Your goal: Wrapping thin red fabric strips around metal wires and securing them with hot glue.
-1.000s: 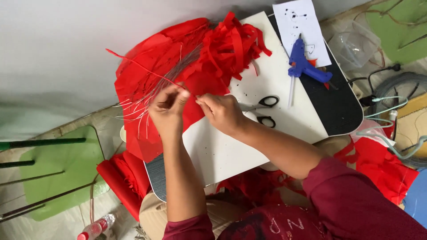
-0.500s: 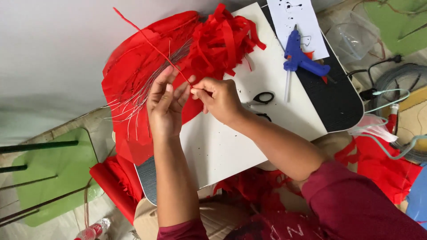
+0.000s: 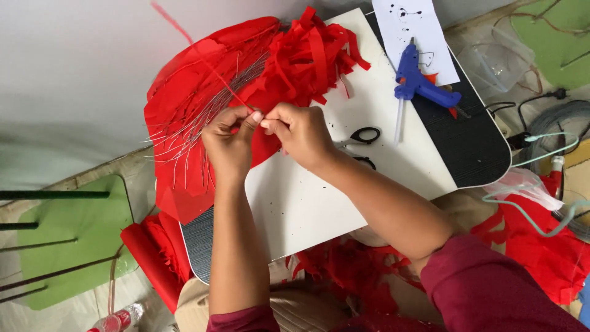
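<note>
Over the white rectangular board, I see my left hand and right hand pinching one thin red paper-wrapped wire between pressed fingertips; a white ink-spotted paper sheet lies far right.

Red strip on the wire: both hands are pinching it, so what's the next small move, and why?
Probably keep twisting the red strip down the thin wire. The left hand and right hand pinch it together at the fingertips, and a long tail of strip rises up-left, unwrapped.
</note>
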